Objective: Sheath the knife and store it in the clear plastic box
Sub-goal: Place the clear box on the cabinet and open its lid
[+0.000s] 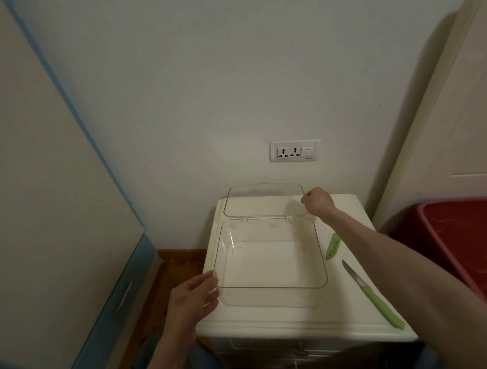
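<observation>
The clear plastic box [321,264] stands empty on the white nightstand [349,322], and its hinged lid [262,200] is swung back against the wall. My right hand [319,201] pinches the lid's far right corner. My left hand [195,297] rests, fingers apart, against the box's near left corner. To the right of the box lies the knife [374,295], bare steel blade pointing away, green handle toward me. Its green sheath [332,246] lies apart from it, just beyond the blade tip, partly under my right forearm.
A wall socket plate [295,150] sits above the nightstand. A red mattress [465,231] and a cream headboard [455,108] border the right side. A pale cabinet with blue trim [57,190] stands on the left, over wooden floor [170,269].
</observation>
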Tool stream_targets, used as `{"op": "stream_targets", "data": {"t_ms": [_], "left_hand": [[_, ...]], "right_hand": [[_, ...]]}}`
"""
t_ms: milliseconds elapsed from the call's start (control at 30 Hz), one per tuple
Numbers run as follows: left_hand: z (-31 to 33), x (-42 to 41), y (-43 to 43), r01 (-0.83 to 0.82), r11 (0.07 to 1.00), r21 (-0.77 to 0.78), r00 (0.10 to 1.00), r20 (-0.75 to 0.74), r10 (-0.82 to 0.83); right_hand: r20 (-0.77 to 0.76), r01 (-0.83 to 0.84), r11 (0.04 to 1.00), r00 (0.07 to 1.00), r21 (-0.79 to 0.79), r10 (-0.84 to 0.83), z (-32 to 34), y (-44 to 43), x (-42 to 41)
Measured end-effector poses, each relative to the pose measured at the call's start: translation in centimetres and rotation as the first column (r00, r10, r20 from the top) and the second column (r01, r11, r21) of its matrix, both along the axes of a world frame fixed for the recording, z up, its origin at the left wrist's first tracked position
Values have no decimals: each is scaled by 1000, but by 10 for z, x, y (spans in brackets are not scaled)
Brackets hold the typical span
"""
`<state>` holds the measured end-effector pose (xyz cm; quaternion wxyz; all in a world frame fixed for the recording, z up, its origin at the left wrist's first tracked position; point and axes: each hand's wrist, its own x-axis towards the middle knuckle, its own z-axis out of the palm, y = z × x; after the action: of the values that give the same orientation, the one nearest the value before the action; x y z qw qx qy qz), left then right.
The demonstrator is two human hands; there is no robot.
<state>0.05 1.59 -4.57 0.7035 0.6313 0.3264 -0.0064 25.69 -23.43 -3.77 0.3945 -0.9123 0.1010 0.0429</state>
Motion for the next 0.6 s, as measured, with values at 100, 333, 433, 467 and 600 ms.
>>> {"op": "stream_targets", "data": {"t_ms": [100, 333, 433, 467, 600], "left_hand": [[-1, 0, 1, 3, 1000, -3, 1000, -1, -3], [-3, -1, 3, 10, 1000, -3, 1000, 6, -10], [-3, 0, 3, 9, 1000, 6, 1000, 8, -9], [-4, -1, 3, 7, 1000, 8, 1000, 6, -7], [-5, -1, 3, 8, 1000, 5, 1000, 10, -8]], "right_hand": [[-14, 5, 1000, 1000, 9, -5, -2, -1, 1], [-52, -1, 999, 999, 41, 3, -8, -1, 4], [-79, 6, 999, 997, 36, -3, -10, -2, 6], [-90, 1, 999, 996, 32, 2, -11, -2, 6], [-134, -22, 1000, 991, 11, 23, -12, -3, 6]]}}
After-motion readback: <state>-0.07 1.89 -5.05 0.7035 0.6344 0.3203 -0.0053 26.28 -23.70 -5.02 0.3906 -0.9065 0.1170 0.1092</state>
